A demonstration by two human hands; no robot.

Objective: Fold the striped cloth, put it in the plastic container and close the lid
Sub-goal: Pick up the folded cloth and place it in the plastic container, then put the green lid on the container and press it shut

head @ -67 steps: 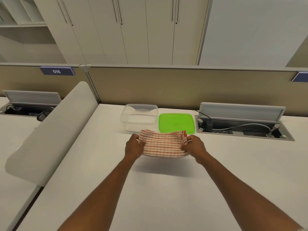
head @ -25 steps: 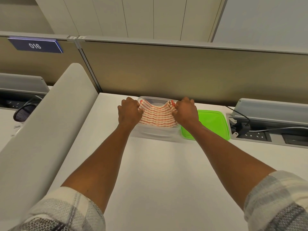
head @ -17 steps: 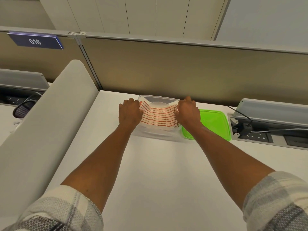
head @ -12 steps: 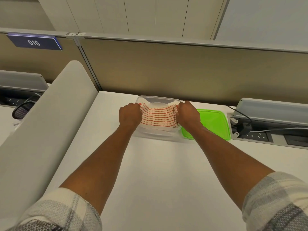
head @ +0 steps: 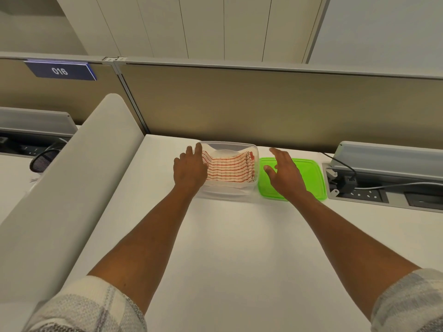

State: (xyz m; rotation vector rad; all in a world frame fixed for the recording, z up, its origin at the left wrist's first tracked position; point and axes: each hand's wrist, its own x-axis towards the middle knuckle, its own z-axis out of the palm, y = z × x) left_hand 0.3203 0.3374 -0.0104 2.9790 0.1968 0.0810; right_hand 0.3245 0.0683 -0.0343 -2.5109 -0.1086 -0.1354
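The folded red-and-white striped cloth [head: 229,168] lies inside the clear plastic container [head: 227,191] at the far side of the white desk. My left hand [head: 190,170] rests against the container's left wall with fingers apart, touching the cloth's left edge but not gripping it. My right hand [head: 284,174] hovers with spread fingers over the left part of the green lid [head: 309,178], which lies flat on the desk just right of the container. Neither hand holds anything.
A beige partition [head: 263,104] stands right behind the container. An open cable tray [head: 388,188] with sockets and a cord sits to the right of the lid. A grey rounded side divider [head: 72,188] borders the desk on the left.
Both hands have let go of the cloth, which now lies in the container. My right hand has moved right, over the green lid; my left hand has opened beside the container.
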